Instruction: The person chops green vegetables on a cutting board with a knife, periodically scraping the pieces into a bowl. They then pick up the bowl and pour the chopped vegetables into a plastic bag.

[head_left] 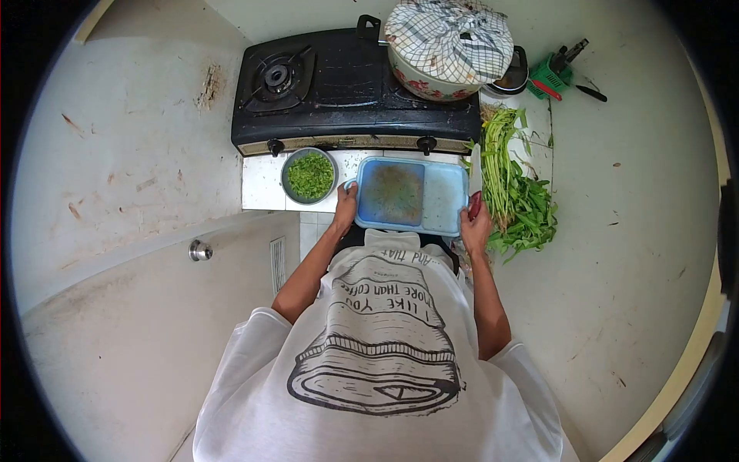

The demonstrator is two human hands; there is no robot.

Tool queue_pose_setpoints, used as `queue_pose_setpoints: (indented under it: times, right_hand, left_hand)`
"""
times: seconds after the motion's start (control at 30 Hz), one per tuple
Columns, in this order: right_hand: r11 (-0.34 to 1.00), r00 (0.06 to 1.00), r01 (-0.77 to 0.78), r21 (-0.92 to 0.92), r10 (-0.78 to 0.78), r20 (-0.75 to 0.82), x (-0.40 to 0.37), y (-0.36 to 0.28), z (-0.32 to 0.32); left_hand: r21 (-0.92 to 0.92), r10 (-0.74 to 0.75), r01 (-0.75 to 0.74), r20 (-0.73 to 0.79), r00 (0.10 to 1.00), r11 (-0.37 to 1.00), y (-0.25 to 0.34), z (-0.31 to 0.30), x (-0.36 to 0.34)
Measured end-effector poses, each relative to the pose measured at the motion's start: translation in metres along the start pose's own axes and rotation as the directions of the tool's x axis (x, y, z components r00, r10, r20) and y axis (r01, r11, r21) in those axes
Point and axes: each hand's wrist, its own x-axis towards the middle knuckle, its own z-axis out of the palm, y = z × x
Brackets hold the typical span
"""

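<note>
Blue cutting board (pixel 445 192), held by its left and right ends at the front edge of a white tiled counter (pixel 263 183) and jutting past that edge toward a printed white T-shirt (pixel 377 331); impossible to tell whether resting or lifted. Dark with brown and greenish stains at left, paler at right. On one end, left hand (pixel 346 206) closed over the rim. On the other, right hand (pixel 476 227) wrapped around the handle of a red-handled knife (pixel 476 173) and against the board's side, with blade pointed toward a black stove (pixel 346 92). Near the counter's front left corner, grey bowl (pixel 309 200) of chopped greens (pixel 310 175); along the right side, just beside the knife, long-stemmed leafy greens (pixel 504 165).

For a sound hold, keep the board level and share its weight between both ends, to stop any loose bits sliding. Best to keep the blade pointing away from the body and clear of the stems. With knife and board sharing one grip, probably worth moving slowly, without twisting that wrist.
</note>
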Motion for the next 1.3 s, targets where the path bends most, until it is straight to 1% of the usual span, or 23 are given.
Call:
queue_pose_setpoints:
  times: [0.07,0.13,0.27,0.3,0.37,0.43,0.53,0.63,0.7,0.73,0.8,0.83,0.9,0.93,0.97,1.0,1.03,1.13,1.23,1.3]
  right_hand:
    - [0.999,1.0,-0.008,-0.046,0.009,0.014,0.006,0.0,0.007]
    - [0.997,1.0,0.017,-0.077,-0.018,-0.013,0.009,0.009,0.017]
    - [0.998,0.997,0.03,-0.063,-0.035,-0.072,0.017,0.022,0.024]
    - [0.998,0.995,0.033,-0.057,-0.038,-0.092,0.017,0.022,0.024]
    - [0.996,0.991,0.039,-0.076,-0.049,-0.126,0.016,0.022,0.021]
    - [0.996,0.989,0.035,-0.085,-0.048,-0.143,0.018,0.029,0.019]
    - [0.996,0.988,0.022,-0.083,-0.034,-0.151,0.021,0.034,0.015]
    - [0.994,0.988,0.01,-0.11,-0.027,-0.154,0.024,0.038,0.011]
    - [0.988,0.989,-0.008,-0.151,-0.015,-0.146,0.026,0.041,0.008]
    - [0.987,0.987,0.011,-0.158,-0.037,-0.158,0.027,0.042,0.009]
    - [0.984,0.98,0.047,-0.172,-0.079,-0.183,0.027,0.042,0.009]
    - [0.986,0.984,0.042,-0.161,-0.069,-0.162,0.026,0.04,0.009]
    - [0.99,0.992,0.034,-0.138,-0.05,-0.117,0.023,0.038,0.013]
    - [0.981,0.992,0.049,-0.187,-0.07,-0.105,0.022,0.037,0.016]
    - [0.97,0.992,0.065,-0.234,-0.089,-0.092,0.021,0.035,0.019]
    - [0.956,0.991,0.081,-0.282,-0.108,-0.079,0.02,0.034,0.023]
    - [0.945,0.992,0.066,-0.322,-0.096,-0.078,0.019,0.031,0.027]
    - [0.94,0.999,-0.009,-0.342,-0.005,-0.04,0.02,0.029,0.035]
    - [0.934,1.0,-0.011,-0.358,0.006,-0.015,0.021,0.031,0.036]
    - [0.945,0.998,0.041,-0.325,-0.054,-0.029,0.022,0.033,0.032]
  left_hand:
    - [0.296,-0.002,0.006,-0.015,1.0,0.955,0.002,-0.004,0.001]
    - [0.316,-0.017,0.004,0.04,0.999,0.949,0.002,-0.005,-0.001]
    - [0.284,-0.048,-0.001,0.167,0.985,0.959,0.009,-0.006,-0.004]
    - [0.339,0.098,-0.127,0.101,0.99,0.932,0.006,-0.001,-0.006]
    - [0.359,0.126,-0.161,0.12,0.985,0.919,0.0,0.003,-0.007]
    - [0.381,0.148,-0.195,0.149,0.978,0.904,0.01,0.006,-0.013]
    - [0.273,0.001,-0.083,0.288,0.958,0.958,0.027,0.002,-0.013]
    - [0.23,0.111,-0.159,0.211,0.971,0.96,0.017,0.011,-0.014]
    - [0.158,0.091,-0.129,0.229,0.969,0.979,0.009,0.018,-0.009]
    - [0.12,0.083,-0.114,0.241,0.967,0.986,0.006,0.021,-0.006]
    - [0.266,0.092,-0.164,0.262,0.961,0.95,0.007,0.022,-0.006]
    - [0.337,0.096,-0.188,0.272,0.958,0.923,0.011,0.02,-0.009]
    - [0.27,0.117,-0.2,0.294,0.949,0.942,0.011,0.018,-0.016]
    - [0.237,0.128,-0.205,0.302,0.945,0.95,0.009,0.016,-0.018]
    - [0.357,0.192,-0.298,0.304,0.933,0.885,0.008,0.016,-0.018]
    - [0.469,0.253,-0.382,0.316,0.915,0.796,0.003,0.017,-0.017]
    - [0.57,0.309,-0.451,0.333,0.891,0.686,-0.001,0.016,-0.016]
    - [0.517,0.312,-0.495,0.402,0.861,0.699,-0.005,0.011,-0.014]
    - [0.464,0.313,-0.54,0.48,0.82,0.702,-0.01,0.005,-0.014]
    - [0.551,0.315,-0.615,0.544,0.777,0.564,-0.011,0.005,-0.014]
